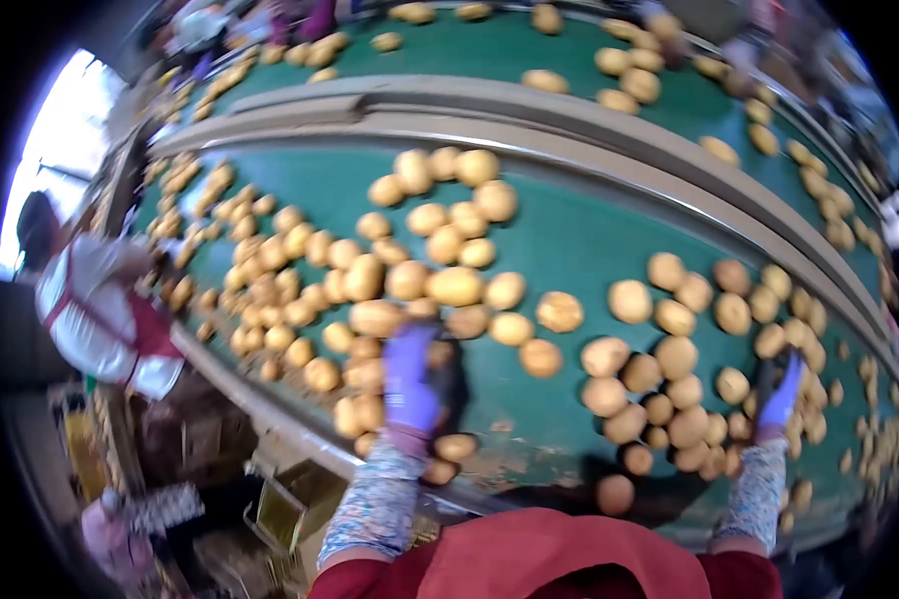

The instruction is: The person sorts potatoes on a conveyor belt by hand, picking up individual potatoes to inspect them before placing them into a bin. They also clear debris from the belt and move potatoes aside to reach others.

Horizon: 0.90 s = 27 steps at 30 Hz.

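My left hand (pixel 413 381), in a purple glove with a dark palm side, is low over the green conveyor belt (pixel 539 215) at the right edge of a dense group of potatoes (pixel 377 318). A brownish patch shows by its fingers, but blur hides whether it is a held potato. On the right, my right hand (pixel 783 391), gloved the same way, reaches in among another cluster of potatoes (pixel 686 426). Its fingers are smeared and partly hidden, so their grip does not show. Patterned sleeves cover both forearms.
A raised metal divider (pixel 529 122) separates this belt from a second green belt (pixel 449 45) carrying more potatoes. A co-worker (pixel 105 299) in white and dark red stands at the left. Another person (pixel 120 539) is at lower left near a yellow crate (pixel 280 516).
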Tool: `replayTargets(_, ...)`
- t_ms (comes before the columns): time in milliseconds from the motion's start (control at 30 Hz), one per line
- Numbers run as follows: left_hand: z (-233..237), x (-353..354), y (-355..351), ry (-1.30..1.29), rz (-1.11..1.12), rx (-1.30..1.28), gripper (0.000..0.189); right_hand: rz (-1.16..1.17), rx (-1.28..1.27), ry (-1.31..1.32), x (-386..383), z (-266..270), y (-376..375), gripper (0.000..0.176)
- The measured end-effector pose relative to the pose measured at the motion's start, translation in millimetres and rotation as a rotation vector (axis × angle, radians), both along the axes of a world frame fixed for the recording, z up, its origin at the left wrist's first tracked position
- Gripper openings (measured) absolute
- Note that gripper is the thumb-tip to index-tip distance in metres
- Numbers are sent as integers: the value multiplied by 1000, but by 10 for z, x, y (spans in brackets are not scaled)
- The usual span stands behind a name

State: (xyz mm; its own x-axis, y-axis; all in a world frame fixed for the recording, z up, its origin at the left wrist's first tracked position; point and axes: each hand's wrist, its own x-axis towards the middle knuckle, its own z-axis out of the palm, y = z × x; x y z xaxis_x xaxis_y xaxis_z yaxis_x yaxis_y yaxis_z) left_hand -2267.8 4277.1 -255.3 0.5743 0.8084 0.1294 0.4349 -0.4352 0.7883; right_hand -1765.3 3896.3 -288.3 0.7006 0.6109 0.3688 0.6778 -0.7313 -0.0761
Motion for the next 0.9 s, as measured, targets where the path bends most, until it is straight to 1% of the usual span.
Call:
replayTargets(67,-100,46,266,-68,246,-10,38,-143,178,345,-613,376,141,49)
replayTargets(100,21,66,192,-325,305,-489,39,-170,204,364,-751,382,105,47)
replayTargets(133,150,91,223,-161,165,-126,41,-184,232,389,-828,210,58,45)
replayTargets(167,282,26,167,43,96,-280,41,-144,235,410,-930,231,186,43)
replayTargets(200,387,82,81,92,-154,-349,41,-104,238,433,-1035,257,310,41)
replayTargets(233,493,135,-8,130,-423,-434,42,-16,208,450,-1228,361,568,39)
replayTargets(267,601,184,-99,158,-671,-526,44,-20,283,565,-1482,451,858,37)
replayTargets(300,610,215,-312,107,-748,-694,45,-16,361,681,-1728,505,1169,36)
replayTargets(333,618,247,-525,68,-814,-869,46,-70,403,816,-1933,455,1407,32)
replayTargets(367,418,259,-662,44,-975,-756,45,-31,537,1351,-2140,612,1649,36)
replayTargets(400,237,234,-773,-55,-1022,-1109,42,147,714,1809,-2287,626,1824,43)
replayTargets(433,-85,203,-1045,-358,-965,-1235,45,219,788,2290,-2435,641,1998,50)
replayTargets(467,-406,168,-1320,-666,-940,-1346,48,368,735,2323,-2539,501,2138,56)
replayTargets(500,-286,212,-1220,-646,-987,-1141,48,521,683,2347,-2648,363,2276,61)
replayTargets(533,-163,248,-1124,-627,-1012,-935,48,565,490,2020,-2930,238,2404,62)
replayTargets(567,157,260,-757,-256,-1065,-530,47,616,307,1698,-3134,271,2583,63)
replayTargets(600,-35,91,-707,-188,-959,-324,47,687,251,1374,-3094,376,2568,59)
replayTargets(633,-226,-77,-660,-102,-842,-134,47,698,195,1038,-3047,589,2590,56)
replayTargets(667,-155,-143,-634,-161,-628,-312,46,662,211,744,-2919,500,2521,55)
replayTargets(700,-89,-173,-602,-233,-416,-478,46,570,200,629,-2644,329,2432,55)
replayTargets(733,-68,-230,-511,-201,-423,-501,47,348,234,737,-2494,422,2352,52)
replayTargets(767,-49,-284,-417,-168,-430,-523,49,292,323,539,-2342,416,2235,53)
replayTargets(833,16,-306,-122,-129,-634,-106,52,156,249,478,-2129,413,1900,58)
replayTargets(867,-26,-382,-68,-81,-616,-117,51,105,230,538,-2060,245,1621,60)
replayTargets(900,-278,-465,-11,-80,-611,-118,50,51,211,598,-2089,68,1407,62)
